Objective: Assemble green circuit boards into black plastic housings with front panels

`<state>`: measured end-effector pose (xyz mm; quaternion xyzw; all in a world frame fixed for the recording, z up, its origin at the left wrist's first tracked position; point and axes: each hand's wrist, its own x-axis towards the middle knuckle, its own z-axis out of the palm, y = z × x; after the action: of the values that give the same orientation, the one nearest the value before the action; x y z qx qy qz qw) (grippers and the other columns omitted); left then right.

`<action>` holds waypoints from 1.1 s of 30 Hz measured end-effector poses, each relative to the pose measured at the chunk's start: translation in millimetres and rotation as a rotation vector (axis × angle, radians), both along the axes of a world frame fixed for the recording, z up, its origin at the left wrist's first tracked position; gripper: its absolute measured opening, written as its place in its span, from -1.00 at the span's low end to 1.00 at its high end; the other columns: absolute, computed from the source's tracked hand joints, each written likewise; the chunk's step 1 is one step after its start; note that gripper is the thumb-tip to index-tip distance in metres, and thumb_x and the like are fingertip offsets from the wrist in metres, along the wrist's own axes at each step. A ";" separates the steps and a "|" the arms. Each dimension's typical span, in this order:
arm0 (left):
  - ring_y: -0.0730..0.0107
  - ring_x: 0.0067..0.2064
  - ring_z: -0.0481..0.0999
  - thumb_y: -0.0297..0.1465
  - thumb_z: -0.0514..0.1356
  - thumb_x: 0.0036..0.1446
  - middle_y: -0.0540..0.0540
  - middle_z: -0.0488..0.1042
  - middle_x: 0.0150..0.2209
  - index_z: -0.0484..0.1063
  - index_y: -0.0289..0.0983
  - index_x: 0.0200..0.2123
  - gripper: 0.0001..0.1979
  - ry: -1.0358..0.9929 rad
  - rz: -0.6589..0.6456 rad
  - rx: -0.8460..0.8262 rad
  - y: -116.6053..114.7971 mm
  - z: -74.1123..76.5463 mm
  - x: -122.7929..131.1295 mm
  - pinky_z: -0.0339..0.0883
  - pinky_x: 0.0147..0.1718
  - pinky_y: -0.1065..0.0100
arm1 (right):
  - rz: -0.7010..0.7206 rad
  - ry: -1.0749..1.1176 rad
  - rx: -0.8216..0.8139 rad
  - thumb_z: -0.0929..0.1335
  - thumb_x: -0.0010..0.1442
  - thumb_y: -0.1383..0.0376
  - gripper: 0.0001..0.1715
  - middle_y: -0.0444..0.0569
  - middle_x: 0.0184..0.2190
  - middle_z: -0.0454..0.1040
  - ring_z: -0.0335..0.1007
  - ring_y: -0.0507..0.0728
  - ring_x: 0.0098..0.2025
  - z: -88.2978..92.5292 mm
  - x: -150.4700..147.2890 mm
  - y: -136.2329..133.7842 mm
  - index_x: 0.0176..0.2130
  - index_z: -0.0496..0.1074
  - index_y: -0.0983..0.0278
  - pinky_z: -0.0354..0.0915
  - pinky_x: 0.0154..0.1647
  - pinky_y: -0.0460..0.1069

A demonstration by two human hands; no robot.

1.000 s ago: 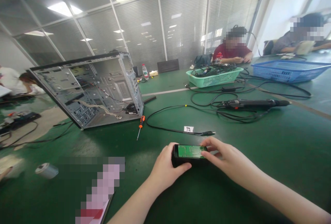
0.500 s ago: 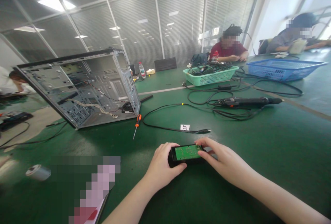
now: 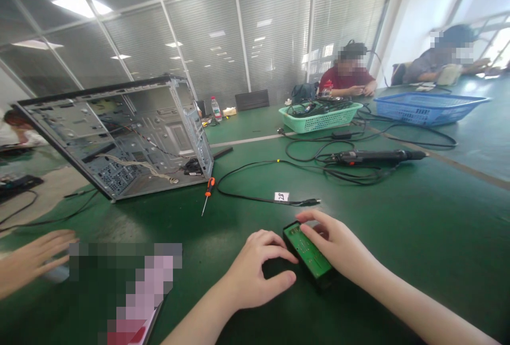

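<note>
I have the black box (image 3: pixel 307 269) low in the middle of my view, over the green table (image 3: pixel 398 228), its green board (image 3: pixel 306 249) facing up. It lies slantwise, far end to the left, near end to the right; I can't tell whether its underside rests on the table. My right hand (image 3: pixel 340 239) has hold of the box, half closed over its far right part, thumb across the board and a fingertip at the far edge. My left hand (image 3: pixel 258 270) is wide open and grips nothing, thumb and fingers spread; its fingertips come right up to the box's left side, and I can't tell if they touch.

Just beyond the box I see the plug end of a black cable (image 3: pixel 309 203), a white label (image 3: pixel 281 196) beside it. Left of that lies a screwdriver (image 3: pixel 209 188), orange handle against the corner of an open PC case (image 3: pixel 163 132). Farther right are a black tool (image 3: pixel 378 156), a green basket (image 3: pixel 314 123) full of cables and a blue basket (image 3: pixel 430 109).

At my left edge, a co-worker's hand (image 3: pixel 37 260) reaches in over a grey cylinder (image 3: pixel 58 274), near a blurred pink sheet (image 3: pixel 145 292). Beyond the baskets sits a person in red (image 3: pixel 334 79).
</note>
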<state>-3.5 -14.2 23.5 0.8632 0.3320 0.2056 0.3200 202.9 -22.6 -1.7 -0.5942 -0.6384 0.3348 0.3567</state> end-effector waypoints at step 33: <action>0.19 -0.05 0.39 -0.36 0.35 -0.09 -0.09 0.46 -0.10 0.37 -0.23 -0.11 -0.57 -0.036 0.174 -0.052 11.8 -16.0 1.3 0.23 -0.05 0.22 | 0.267 -0.437 0.108 0.37 0.19 0.36 -0.75 0.00 -0.05 0.39 0.32 0.18 -0.01 39.8 -33.6 -8.3 -0.09 0.39 0.32 0.26 0.00 0.06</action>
<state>-2.2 -2.4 7.6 0.8187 0.4053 0.2392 0.3291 169.3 -30.8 38.1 -0.5430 -0.7900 0.2082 0.1940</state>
